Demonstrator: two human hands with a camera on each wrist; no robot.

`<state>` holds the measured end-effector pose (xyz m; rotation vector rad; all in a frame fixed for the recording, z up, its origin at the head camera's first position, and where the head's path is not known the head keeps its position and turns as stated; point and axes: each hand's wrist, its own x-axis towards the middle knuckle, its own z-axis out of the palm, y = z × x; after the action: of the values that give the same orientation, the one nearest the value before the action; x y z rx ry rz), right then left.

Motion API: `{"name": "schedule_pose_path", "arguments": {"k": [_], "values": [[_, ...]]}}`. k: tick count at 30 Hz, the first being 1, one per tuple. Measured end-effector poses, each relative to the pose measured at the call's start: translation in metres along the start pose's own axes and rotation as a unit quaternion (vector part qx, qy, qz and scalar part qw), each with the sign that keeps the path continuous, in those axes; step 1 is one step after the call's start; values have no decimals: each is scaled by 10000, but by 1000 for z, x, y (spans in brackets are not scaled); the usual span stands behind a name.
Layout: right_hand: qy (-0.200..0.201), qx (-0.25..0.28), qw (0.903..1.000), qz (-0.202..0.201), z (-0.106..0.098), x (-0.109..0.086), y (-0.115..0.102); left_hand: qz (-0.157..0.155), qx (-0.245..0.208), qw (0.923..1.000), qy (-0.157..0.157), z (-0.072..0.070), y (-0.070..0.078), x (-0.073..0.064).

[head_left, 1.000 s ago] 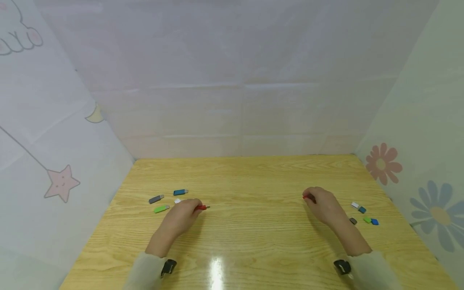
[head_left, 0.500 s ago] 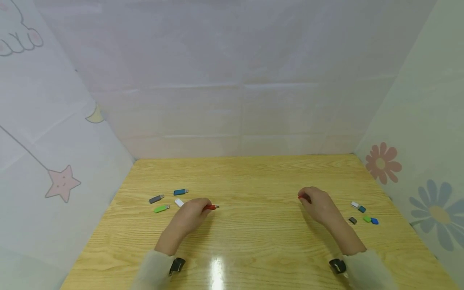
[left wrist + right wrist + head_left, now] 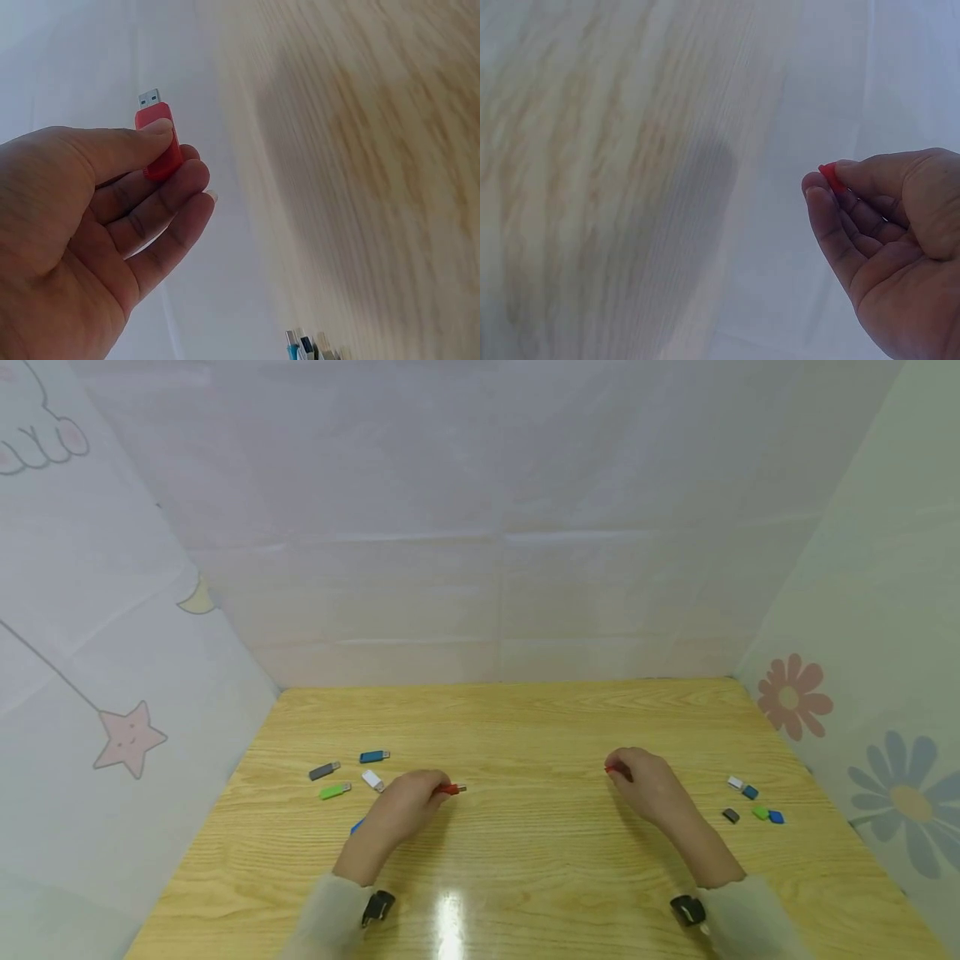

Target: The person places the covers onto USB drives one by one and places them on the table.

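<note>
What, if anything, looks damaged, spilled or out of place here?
Nothing stands out. The red USB stick in the left hand and the red cap in the right hand look intact, and nothing shows as spilled. The partly hidden blue item can't be judged.

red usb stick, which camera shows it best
The left wrist view: there the red USB stick is large, its metal plug and much of its body visible in the left hand. The head view shows it small, partly hidden by that hand. The right wrist view misses it, showing a separate red piece in the right hand.
</note>
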<state>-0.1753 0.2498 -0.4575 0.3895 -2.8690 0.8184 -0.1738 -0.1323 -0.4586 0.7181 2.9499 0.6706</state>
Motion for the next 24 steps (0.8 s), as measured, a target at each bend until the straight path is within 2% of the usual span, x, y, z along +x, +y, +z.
{"name": "schedule_pose_path", "arguments": {"k": [12, 24], "values": [[-133, 120, 9998, 17, 10, 2, -6, 189, -5, 9998, -62, 7, 9, 7], [-28, 234, 9996, -165, 11, 3, -18, 371, 56, 9993, -46, 12, 20, 15]]}}
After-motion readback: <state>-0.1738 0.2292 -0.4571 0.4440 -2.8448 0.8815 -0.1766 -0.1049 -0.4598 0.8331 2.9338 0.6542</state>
